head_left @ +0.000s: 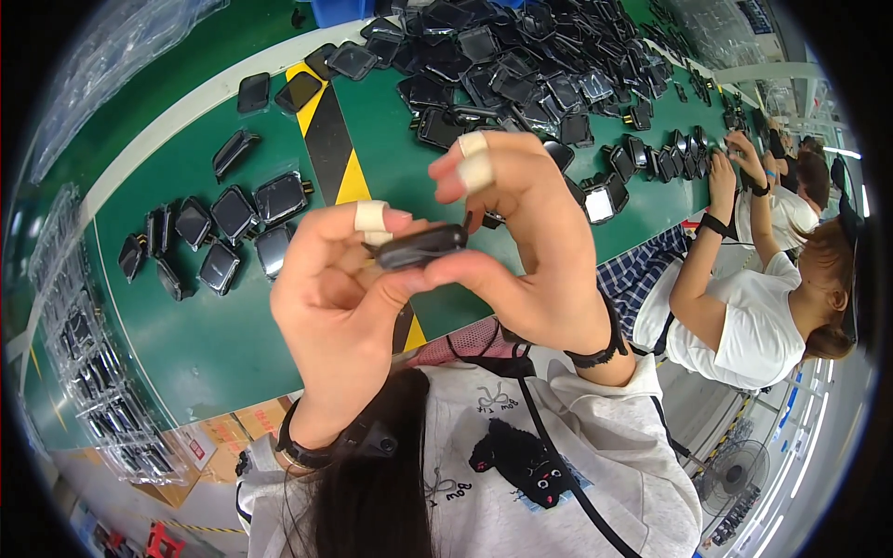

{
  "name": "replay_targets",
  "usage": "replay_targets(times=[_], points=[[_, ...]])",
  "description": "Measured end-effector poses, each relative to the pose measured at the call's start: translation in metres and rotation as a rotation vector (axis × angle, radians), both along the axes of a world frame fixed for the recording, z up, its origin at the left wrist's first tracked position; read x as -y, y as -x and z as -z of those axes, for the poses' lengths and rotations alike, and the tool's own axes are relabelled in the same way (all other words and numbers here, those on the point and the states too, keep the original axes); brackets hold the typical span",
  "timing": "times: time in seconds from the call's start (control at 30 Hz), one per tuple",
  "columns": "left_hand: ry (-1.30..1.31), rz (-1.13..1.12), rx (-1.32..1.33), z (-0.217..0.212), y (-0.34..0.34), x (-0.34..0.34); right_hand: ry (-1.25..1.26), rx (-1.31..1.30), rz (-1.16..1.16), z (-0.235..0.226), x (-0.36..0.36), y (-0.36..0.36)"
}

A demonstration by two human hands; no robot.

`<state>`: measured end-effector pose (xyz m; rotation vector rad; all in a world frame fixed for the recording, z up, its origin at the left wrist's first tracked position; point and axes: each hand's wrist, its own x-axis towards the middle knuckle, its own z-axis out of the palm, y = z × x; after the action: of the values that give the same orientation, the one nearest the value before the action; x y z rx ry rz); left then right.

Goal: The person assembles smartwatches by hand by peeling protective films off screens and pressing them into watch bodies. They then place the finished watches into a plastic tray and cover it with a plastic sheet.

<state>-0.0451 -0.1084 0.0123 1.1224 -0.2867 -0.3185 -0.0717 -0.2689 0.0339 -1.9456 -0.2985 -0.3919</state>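
Raised over the green bench, a small black device (421,246) with rounded edges, like a watch case, is held edge-on between my hands. My left hand (335,288) pinches its left end between thumb and a taped index finger. The thumb of my right hand (535,237) presses the device's near side at the right end; other fingers curl behind it, partly hidden. Two taped fingers of that hand are bent above the device, off it. Left of my hands lie several similar black square devices (233,212), some with clear film and small metal pins.
A large heap of black devices (521,70) covers the bench's far side. Yellow-and-black tape (332,139) crosses the green bench (186,349). Clear plastic trays (102,372) stand at the left edge. To the right, a co-worker (744,307) handles parts beside a row of devices (665,163).
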Motion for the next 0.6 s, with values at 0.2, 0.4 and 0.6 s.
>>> replay_targets(times=[0.2,0.4,0.6], points=[[-0.095,-0.032,0.144,-0.009,0.002,0.002,0.102,0.139,-0.09,0.009,0.014,0.011],[-0.041,-0.069,0.212,0.008,0.005,-0.005,-0.239,-0.013,-0.008,0.013,-0.016,0.02],[-0.103,-0.175,0.198,0.018,0.008,0.017,-0.352,-0.176,0.124,0.032,-0.013,0.031]])
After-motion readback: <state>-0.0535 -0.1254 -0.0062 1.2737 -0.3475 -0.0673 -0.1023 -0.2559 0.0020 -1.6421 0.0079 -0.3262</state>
